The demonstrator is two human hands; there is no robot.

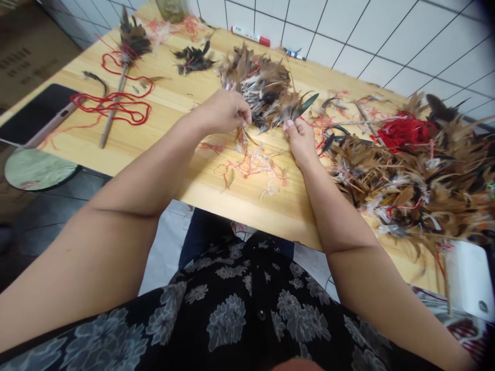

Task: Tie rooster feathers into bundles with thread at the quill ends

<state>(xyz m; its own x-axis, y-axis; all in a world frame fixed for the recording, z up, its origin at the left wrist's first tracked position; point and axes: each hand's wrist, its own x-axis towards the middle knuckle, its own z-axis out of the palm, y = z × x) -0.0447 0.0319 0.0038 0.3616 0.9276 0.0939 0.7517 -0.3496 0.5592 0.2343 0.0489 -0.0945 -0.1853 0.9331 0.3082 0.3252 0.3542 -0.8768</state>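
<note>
A bundle of brown and black feathers (263, 87), bound with red and white thread, lies in the middle of a pale wooden table (185, 111). My left hand (224, 111) is closed in a pinch on the bundle's left lower edge. My right hand (299, 139) grips the feathers at the bundle's lower right, fingers curled. Loose red and white thread scraps (251, 165) lie on the table just in front of both hands.
A big heap of feathers (417, 175) with a red yarn ball (404, 129) fills the right side. At left lie a stick wound with red cord (116, 100), a phone (36, 111) and a round green stool (38, 169). A red-capped marker (250, 36) rests by the tiled wall.
</note>
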